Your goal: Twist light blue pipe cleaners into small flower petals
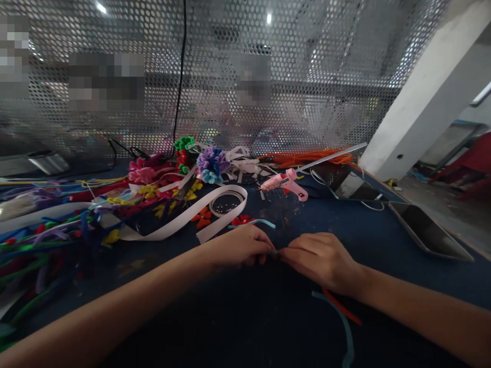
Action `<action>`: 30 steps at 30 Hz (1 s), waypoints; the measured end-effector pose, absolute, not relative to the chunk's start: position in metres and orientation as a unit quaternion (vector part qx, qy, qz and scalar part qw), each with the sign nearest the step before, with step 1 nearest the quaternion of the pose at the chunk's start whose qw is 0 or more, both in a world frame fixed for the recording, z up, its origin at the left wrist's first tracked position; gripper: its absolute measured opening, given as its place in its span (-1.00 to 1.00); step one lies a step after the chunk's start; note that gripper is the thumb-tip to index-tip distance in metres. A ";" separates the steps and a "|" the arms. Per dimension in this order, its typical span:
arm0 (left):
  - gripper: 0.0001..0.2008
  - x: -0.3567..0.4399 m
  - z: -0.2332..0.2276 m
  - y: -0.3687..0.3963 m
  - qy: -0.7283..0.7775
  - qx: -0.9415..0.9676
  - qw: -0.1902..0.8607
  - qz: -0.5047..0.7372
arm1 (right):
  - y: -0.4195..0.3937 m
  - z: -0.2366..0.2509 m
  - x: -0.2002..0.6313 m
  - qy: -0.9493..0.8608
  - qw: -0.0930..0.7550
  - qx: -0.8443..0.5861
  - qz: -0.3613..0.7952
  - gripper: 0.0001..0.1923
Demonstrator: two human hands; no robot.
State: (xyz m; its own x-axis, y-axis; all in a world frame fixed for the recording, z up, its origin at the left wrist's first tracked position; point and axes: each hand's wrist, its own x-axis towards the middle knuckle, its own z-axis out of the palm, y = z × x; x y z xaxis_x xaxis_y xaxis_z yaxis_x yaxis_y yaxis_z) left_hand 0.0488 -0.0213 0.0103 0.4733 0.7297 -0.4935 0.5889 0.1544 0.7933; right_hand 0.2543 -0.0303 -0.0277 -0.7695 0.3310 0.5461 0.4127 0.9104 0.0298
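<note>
My left hand (245, 247) and my right hand (326, 259) meet over the dark blue tabletop (238, 317), fingertips almost touching. Both are closed in a pinch on a small greyish piece (273, 253), mostly hidden by the fingers and too small to name. Just beyond my left hand, a light blue pipe cleaner (264, 223) lies next to a red pipe-cleaner flower (242, 220). Below my right wrist are an orange-red pipe cleaner (343, 307) and a longer bluish one (348, 327).
A pink glue gun (286, 183) with a glue stick lies ahead. White ribbon (176, 225) curls by a ribbon spool (228, 202). Colourful pipe cleaners and flowers (213, 162) crowd the left. A phone-like dark slab (429, 230) and a tablet (345, 181) lie right. Perforated metal (307, 66) stands behind.
</note>
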 end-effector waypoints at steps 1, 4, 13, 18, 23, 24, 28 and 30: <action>-0.80 0.049 0.010 -0.021 0.508 0.645 0.566 0.067 | -0.031 -0.026 0.254 -0.937 0.280 -0.197 -0.073 -0.84; -0.81 0.049 0.008 -0.020 0.508 0.634 0.578 0.074 | -0.032 -0.022 0.254 -0.935 0.294 -0.188 -0.063 -0.84; -0.81 0.052 0.006 -0.022 0.510 0.678 0.522 0.085 | -0.032 -0.021 0.248 -0.948 0.257 -0.160 -0.094 -0.76; -0.80 0.053 0.007 -0.023 0.494 0.713 0.488 0.093 | -0.031 -0.022 0.247 -0.943 0.265 -0.165 -0.113 -0.77; -0.80 0.053 0.006 -0.024 0.488 0.735 0.459 0.110 | -0.033 -0.020 0.244 -0.939 0.243 -0.198 -0.139 -0.77; -0.80 0.053 0.006 -0.024 0.486 0.738 0.454 0.113 | -0.033 -0.020 0.244 -0.938 0.240 -0.203 -0.143 -0.77; -0.80 0.053 0.003 -0.023 0.488 0.741 0.443 0.129 | -0.031 -0.021 0.243 -0.936 0.239 -0.205 -0.155 -0.76; -0.80 0.053 0.001 -0.023 0.490 0.738 0.445 0.131 | -0.030 -0.022 0.243 -0.935 0.247 -0.202 -0.156 -0.76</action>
